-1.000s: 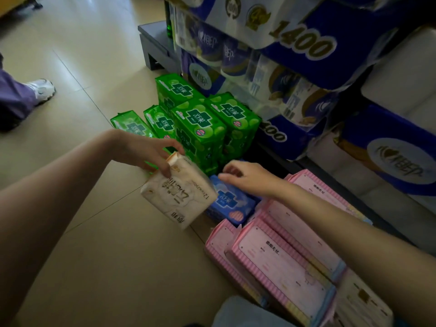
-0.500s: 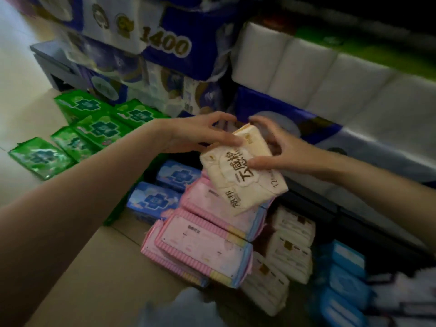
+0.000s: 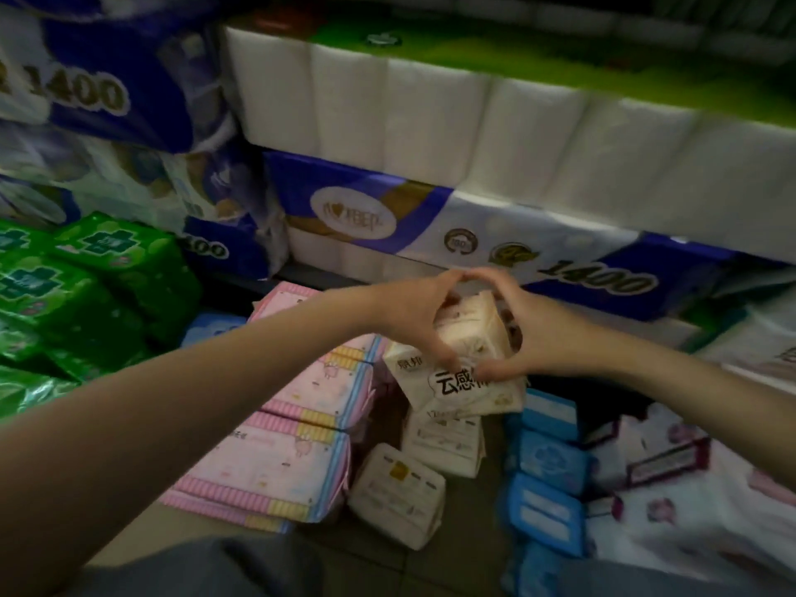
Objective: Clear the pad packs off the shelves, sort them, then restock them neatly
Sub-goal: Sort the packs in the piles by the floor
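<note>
Far left: green pad packs (image 3: 82,290) heaped on the floor, with blue-and-white tissue bundles (image 3: 107,92) marked 1400 stacked behind. Next over, pink pad packs (image 3: 297,445) piled flat, striped edges showing. Dead centre, the left hand (image 3: 413,321) curled over the top-left of a cream pad pack (image 3: 469,372), thumb down on its front; the right hand (image 3: 525,333) gripping the same pack from the other side, fingertips of both hands meeting above it. Held tilted, just above 2 more cream packs (image 3: 443,441) standing on the floor, a 3rd cream pack (image 3: 398,495) lying nearer. Behind the hands, a long tissue bundle (image 3: 452,234) in blue and white, plain white rolls (image 3: 430,105) stacked on top. Right of centre, blue pad packs (image 3: 547,467) in a row. Far right, white packs with dark red print (image 3: 672,480), blurred.
</note>
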Tool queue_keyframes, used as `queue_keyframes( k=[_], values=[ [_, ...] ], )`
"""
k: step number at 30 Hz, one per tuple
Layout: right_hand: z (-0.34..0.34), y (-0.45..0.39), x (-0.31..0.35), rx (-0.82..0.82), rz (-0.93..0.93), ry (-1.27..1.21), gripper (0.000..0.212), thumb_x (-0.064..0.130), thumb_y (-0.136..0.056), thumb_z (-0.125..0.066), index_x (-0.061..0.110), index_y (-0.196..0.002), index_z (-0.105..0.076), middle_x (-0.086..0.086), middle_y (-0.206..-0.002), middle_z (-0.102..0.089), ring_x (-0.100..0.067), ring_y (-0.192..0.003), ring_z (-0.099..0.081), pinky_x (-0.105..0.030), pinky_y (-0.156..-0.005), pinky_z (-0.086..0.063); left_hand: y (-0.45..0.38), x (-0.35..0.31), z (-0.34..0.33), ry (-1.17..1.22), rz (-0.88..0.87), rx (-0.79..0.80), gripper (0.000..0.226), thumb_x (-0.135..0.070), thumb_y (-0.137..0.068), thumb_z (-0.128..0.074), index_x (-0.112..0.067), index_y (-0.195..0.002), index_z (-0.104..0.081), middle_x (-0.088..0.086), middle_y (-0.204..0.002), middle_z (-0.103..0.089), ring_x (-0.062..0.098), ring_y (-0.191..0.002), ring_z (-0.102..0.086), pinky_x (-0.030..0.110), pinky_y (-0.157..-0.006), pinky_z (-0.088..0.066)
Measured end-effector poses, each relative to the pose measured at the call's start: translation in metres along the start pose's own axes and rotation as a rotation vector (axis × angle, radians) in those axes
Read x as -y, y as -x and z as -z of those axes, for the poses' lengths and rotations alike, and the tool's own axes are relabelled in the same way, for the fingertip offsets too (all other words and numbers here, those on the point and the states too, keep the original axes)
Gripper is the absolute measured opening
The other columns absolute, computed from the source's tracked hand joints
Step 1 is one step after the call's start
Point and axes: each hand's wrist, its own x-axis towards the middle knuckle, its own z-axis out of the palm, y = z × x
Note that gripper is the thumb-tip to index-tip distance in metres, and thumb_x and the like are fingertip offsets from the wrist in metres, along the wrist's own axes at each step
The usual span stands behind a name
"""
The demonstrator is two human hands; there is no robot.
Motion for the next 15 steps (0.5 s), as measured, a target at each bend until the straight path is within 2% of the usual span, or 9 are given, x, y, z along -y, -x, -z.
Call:
queue_keyframes(
  k=[3,5,7,9,12,13,15],
  values=[
    [-0.016,0.005,-0.032,-0.065,-0.057,0.135,0.082,0.038,-0.07,-0.078,0.037,-0.134,-0.028,0.006,-0.121,-0.042,-0.01,-0.108,-0.048,-0.025,-0.086,-0.046,-0.01,0.009,-0.01,-0.192,0.027,-0.013,0.08,-0.032,-0.078,-0.074,-0.018,-0.143,-0.029,0.003,-0.139,-0.046,0.019,-0.124,-0.045,0.028,-0.097,-0.037],
    [-0.029,0.003,-0.046,-0.08,-0.09,0.143,0.071,0.035,-0.073,-0.077,0.039,-0.128,-0.032,0.004,-0.115,-0.037,-0.012,-0.105,-0.047,-0.019,-0.079,-0.045,-0.011,0.022,-0.011,-0.265,0.079,0.037,0.06,-0.032,-0.083,-0.069,-0.018,-0.135,-0.043,0.003,-0.135,-0.049,0.018,-0.118,-0.048,0.028,-0.093,-0.039],
    [-0.047,0.0,-0.055,-0.101,-0.096,0.088,0.069,0.031,-0.075,-0.075,0.035,-0.13,-0.033,0.002,-0.122,-0.032,-0.014,-0.113,-0.044,-0.017,-0.084,-0.043,-0.009,0.033,-0.011,-0.322,0.121,0.031,0.05,-0.033,-0.086,-0.064,-0.019,-0.131,-0.047,0.003,-0.132,-0.051,0.017,-0.116,-0.049,0.03,-0.092,-0.04],
    [-0.067,-0.003,-0.061,-0.036,-0.1,0.195,0.073,0.032,-0.08,-0.072,0.029,-0.139,-0.029,-0.004,-0.139,-0.02,-0.022,-0.128,-0.036,-0.023,-0.098,-0.04,-0.004,0.039,-0.013,-0.412,0.179,0.046,0.047,-0.036,-0.088,-0.06,-0.021,-0.13,-0.047,0.003,-0.132,-0.049,0.02,-0.117,-0.048,0.035,-0.095,-0.039],
    [-0.075,-0.009,-0.061,0.122,-0.112,0.555,0.074,0.042,-0.082,-0.066,0.026,-0.142,-0.027,-0.01,-0.155,0.0,-0.031,-0.142,-0.009,-0.042,-0.111,-0.028,0.004,0.048,-0.014,-0.567,0.235,0.067,0.046,-0.037,-0.089,-0.057,-0.023,-0.131,-0.045,0.003,-0.134,-0.045,0.022,-0.12,-0.046,0.039,-0.099,-0.037],
    [-0.069,-0.013,-0.056,0.149,-0.111,0.642,0.072,0.047,-0.083,-0.064,0.026,-0.142,-0.029,-0.011,-0.156,-0.002,-0.031,-0.142,-0.006,-0.044,-0.112,-0.024,0.008,0.051,-0.012,-0.587,0.237,0.051,0.044,-0.036,-0.09,-0.056,-0.024,-0.131,-0.046,0.003,-0.134,-0.045,0.021,-0.12,-0.046,0.038,-0.098,-0.037],
    [-0.048,-0.019,-0.038,0.157,-0.122,0.685,0.064,0.052,-0.084,-0.06,0.026,-0.138,-0.039,-0.01,-0.154,-0.013,-0.029,-0.141,-0.011,-0.043,-0.109,-0.026,0.014,0.053,0.0,-0.562,0.217,-0.031,0.037,-0.032,-0.091,-0.054,-0.024,-0.127,-0.048,0.001,-0.131,-0.047,0.018,-0.116,-0.048,0.035,-0.095,-0.039]
  ],
)
